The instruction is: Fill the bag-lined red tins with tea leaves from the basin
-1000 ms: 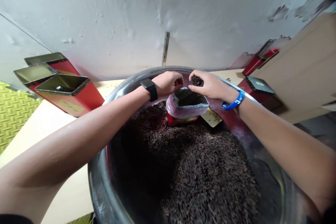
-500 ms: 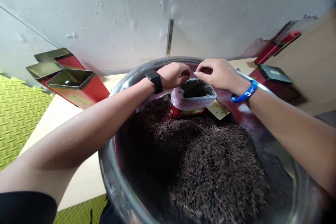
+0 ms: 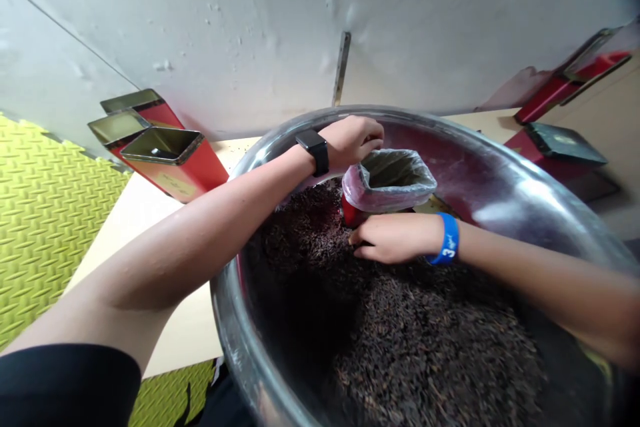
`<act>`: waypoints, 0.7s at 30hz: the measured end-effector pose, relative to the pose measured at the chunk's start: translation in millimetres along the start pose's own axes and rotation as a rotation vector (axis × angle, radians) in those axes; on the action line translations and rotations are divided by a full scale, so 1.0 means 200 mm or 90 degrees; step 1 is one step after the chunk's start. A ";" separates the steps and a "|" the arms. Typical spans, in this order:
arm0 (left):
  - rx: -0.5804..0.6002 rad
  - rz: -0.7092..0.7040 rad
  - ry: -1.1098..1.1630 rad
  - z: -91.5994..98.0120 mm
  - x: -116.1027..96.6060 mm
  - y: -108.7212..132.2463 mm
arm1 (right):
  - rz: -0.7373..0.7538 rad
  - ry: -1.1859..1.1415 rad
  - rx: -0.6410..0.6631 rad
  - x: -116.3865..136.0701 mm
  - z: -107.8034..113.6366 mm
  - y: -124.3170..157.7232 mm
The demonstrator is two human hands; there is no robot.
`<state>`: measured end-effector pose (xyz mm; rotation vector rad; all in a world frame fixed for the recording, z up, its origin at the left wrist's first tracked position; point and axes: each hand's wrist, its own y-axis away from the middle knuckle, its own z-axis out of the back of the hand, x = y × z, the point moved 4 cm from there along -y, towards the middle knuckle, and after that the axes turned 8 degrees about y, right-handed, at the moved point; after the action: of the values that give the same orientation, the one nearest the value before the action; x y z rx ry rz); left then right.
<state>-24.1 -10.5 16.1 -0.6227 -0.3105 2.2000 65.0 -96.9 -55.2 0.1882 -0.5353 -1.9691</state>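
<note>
A red tin [image 3: 352, 212] lined with a clear plastic bag [image 3: 393, 199] stands in dark loose leaves [image 3: 440, 353] inside a large steel bowl [image 3: 240, 320]. The bag is folded over the tin's rim, and its mouth gapes. My left hand [image 3: 357, 140], with a black watch on the wrist, is at the bag's upper left edge with curled fingers; whether it pinches the plastic is unclear. My right hand [image 3: 387, 238], with a blue wristband, reaches to the leaves in front of the tin. Its fingers are bent and slightly apart, with nothing visible in them.
Several open red tins [image 3: 185, 163] stand on the pale table [image 3: 185, 333] at the left. More red tins [image 3: 560, 147] are at the right. A grey wall [image 3: 250, 27] rises behind the bowl, with a metal strip [image 3: 342, 69].
My right hand has left the bag's far right edge and come down in front of the tin. My left hand stays near the bag's rim. The whole view has shifted, with things appearing further right.
</note>
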 end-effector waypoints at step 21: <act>0.016 -0.045 -0.042 -0.11 0.06 0.00 | -0.218 -0.360 0.115 -0.27 -0.37 -0.32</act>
<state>-18.5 -0.9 -5.6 -0.5193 -0.3331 2.1561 63.7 -46.5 -155.1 -0.1886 -1.1079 -2.3100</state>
